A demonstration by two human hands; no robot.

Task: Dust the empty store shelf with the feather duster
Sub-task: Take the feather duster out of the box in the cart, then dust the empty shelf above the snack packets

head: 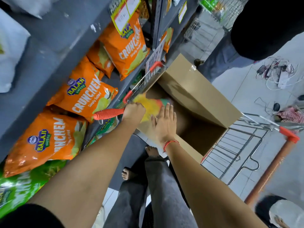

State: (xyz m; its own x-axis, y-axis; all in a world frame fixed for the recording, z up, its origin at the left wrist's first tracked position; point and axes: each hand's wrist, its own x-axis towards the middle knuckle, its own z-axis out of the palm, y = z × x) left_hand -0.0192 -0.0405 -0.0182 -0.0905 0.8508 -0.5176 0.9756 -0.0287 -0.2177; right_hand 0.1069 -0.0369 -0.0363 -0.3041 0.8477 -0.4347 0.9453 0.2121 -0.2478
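Observation:
A feather duster with a ribbed orange handle (pixel 108 114) and a blurred yellow, red and green head (pixel 152 104) points into an open cardboard box (pixel 194 89). My left hand (pixel 134 111) is shut around the duster where the handle meets the feathers. Just right of it, my right hand (pixel 164 122) lies flat with fingers spread against the feathers, over the box's near edge. The grey metal shelf (pixel 54 51) at the left holds orange crisp bags (pixel 85 96); no bare shelf board shows apart from the grey upper surface.
The box sits in a wire shopping trolley (pixel 238 145) with red corners and an orange handle (pixel 271 170). Green snack bags (pixel 19 183) lie at the lower left. Another person (pixel 256 30) stands at the upper right. Cables (pixel 278 73) lie on the tiled floor. My bare feet are below.

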